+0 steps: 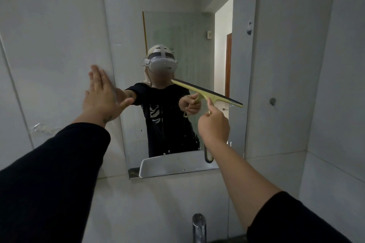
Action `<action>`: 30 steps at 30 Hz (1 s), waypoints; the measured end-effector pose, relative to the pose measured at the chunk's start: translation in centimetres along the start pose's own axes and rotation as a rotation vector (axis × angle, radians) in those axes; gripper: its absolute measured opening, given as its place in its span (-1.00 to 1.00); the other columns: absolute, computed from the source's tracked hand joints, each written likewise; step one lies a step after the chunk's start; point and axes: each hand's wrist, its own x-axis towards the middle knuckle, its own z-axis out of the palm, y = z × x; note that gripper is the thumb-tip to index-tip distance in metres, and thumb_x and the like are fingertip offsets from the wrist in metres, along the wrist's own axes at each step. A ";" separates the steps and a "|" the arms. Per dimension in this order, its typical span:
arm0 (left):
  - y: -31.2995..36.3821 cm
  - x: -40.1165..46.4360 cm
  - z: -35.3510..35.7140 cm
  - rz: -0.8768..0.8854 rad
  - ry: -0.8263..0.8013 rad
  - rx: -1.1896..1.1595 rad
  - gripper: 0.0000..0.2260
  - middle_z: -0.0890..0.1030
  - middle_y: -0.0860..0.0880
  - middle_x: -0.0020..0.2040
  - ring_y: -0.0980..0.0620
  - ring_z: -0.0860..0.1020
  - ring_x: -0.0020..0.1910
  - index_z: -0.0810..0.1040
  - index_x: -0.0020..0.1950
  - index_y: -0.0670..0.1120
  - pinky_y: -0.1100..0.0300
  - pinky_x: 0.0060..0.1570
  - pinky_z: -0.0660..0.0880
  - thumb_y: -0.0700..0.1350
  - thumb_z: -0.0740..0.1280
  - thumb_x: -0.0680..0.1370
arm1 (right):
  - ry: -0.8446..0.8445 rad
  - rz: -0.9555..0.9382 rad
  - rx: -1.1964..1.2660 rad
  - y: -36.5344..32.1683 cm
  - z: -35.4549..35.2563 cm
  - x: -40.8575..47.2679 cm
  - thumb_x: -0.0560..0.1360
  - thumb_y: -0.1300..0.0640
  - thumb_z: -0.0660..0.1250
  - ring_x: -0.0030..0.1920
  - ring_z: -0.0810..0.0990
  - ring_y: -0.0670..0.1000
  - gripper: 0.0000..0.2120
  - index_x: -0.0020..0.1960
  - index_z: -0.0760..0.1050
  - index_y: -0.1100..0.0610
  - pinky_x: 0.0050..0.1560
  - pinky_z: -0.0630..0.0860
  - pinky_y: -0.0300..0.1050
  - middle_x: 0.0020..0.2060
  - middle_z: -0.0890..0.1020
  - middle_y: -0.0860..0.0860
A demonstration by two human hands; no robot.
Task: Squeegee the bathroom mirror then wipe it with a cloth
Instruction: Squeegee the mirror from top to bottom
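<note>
The right hand (214,124) clenches the yellow plastic squeegee (207,93), its blade tilted against the frameless rectangular wall mirror (177,16). The left hand (102,92) rests flat and released at the mirror's edge. Uneven blade pressure could leave streaks; no cloth is visible.

Mirror (177,16) glass lies open above the tilted squeegee (207,92); left hand (102,92) blocks its left edge.
</note>
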 end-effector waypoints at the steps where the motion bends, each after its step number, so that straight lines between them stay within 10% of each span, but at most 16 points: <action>1: 0.0 0.0 -0.1 0.003 -0.006 -0.007 0.04 -0.38 -0.10 0.52 -0.05 -0.30 0.52 -0.30 0.51 -0.21 -0.17 0.46 0.02 0.32 0.29 0.42 | -0.008 -0.003 -0.006 -0.2 0.4 -0.5 0.57 0.23 0.07 -0.21 0.53 0.06 -0.47 0.47 0.24 -0.17 -0.42 0.30 -0.17 -0.05 0.66 0.07; 7: -0.2 0.3 -0.2 0.001 -0.025 -0.042 -0.08 -0.38 -0.08 0.52 -0.03 -0.30 0.52 -0.28 0.51 -0.20 -0.16 0.47 0.01 0.34 0.14 0.49 | -0.022 -0.017 -0.004 -1.2 2.7 -2.9 0.59 0.22 0.10 -0.20 0.50 0.02 -0.49 0.49 0.22 -0.12 -0.34 0.31 -0.17 -0.01 0.66 0.08; 14: -0.3 0.5 0.1 0.001 -0.007 -0.026 -0.13 -0.37 -0.10 0.53 -0.07 -0.26 0.52 -0.26 0.51 -0.21 -0.19 0.45 0.03 0.28 0.16 0.53 | -0.045 -0.144 -0.080 -0.9 6.5 -5.5 0.56 0.27 0.08 -0.50 0.28 -0.15 -0.45 0.48 0.23 -0.12 -0.54 0.15 -0.27 -0.49 0.36 -0.09; 30: 0.0 0.6 0.2 -0.047 -0.021 0.017 -0.16 -0.40 -0.06 0.52 -0.05 -0.27 0.53 -0.30 0.51 -0.18 -0.21 0.46 -0.01 0.23 0.16 0.56 | -0.238 -0.352 -0.444 -0.5 7.1 -7.3 0.53 0.28 0.11 -0.36 0.36 0.03 -0.34 0.53 0.04 -0.15 -0.45 0.18 -0.16 -0.37 0.36 0.02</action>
